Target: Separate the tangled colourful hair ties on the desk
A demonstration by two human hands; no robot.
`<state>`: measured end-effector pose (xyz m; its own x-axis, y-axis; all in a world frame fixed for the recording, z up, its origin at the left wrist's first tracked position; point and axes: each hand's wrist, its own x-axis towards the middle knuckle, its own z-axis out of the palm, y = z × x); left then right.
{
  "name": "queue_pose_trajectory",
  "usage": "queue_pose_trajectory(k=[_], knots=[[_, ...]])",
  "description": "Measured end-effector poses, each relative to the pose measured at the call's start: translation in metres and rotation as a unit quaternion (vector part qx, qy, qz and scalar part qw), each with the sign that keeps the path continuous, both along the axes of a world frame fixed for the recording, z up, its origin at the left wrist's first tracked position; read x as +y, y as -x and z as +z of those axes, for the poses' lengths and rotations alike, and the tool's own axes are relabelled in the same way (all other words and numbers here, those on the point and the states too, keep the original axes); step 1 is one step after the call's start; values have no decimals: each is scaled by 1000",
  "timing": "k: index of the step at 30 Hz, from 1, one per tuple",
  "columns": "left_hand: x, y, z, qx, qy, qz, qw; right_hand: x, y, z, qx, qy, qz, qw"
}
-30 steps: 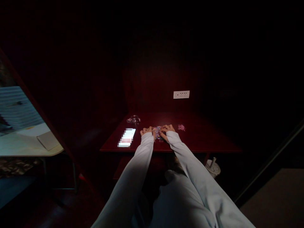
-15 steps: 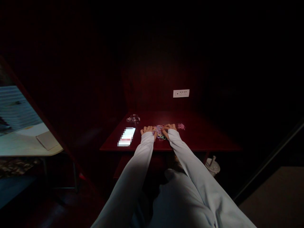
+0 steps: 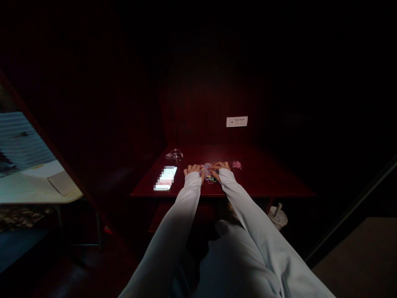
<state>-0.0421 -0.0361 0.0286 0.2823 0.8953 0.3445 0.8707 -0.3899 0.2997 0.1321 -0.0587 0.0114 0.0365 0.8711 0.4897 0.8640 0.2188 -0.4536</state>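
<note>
A small pile of coloured bands (image 3: 208, 170), mostly purple with some yellow and green, lies on the dark red table (image 3: 263, 178) between my hands. My left hand (image 3: 194, 170) rests at the pile's left edge, fingers bent and spread, with no held item visible. From the right, my right hand (image 3: 220, 169) reaches over the pile; its index finger is stretched out and its thumb lies apart, nearer me. A separate little heap of pink bands (image 3: 237, 164) sits just right of my right hand.
A lit phone (image 3: 166, 178) lies left of my left hand, with a clear container (image 3: 175, 155) behind it. A socket plate (image 3: 237, 121) is on the back wall. A lidded cup (image 3: 278, 217) stands below the table's right side.
My right index finger has straightened and moved left over the pile, opening away from the thumb. My left hand has barely moved.
</note>
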Motion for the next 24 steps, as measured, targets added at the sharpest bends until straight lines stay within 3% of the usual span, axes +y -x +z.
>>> queue_pose_trajectory(k=[11, 24], knots=[[-3, 0, 3, 8, 9, 7, 1000, 7, -3, -2, 26, -25, -16, 999], [0, -1, 3, 0, -24, -6, 1000, 5, -1, -1, 43, -46, 18, 998]])
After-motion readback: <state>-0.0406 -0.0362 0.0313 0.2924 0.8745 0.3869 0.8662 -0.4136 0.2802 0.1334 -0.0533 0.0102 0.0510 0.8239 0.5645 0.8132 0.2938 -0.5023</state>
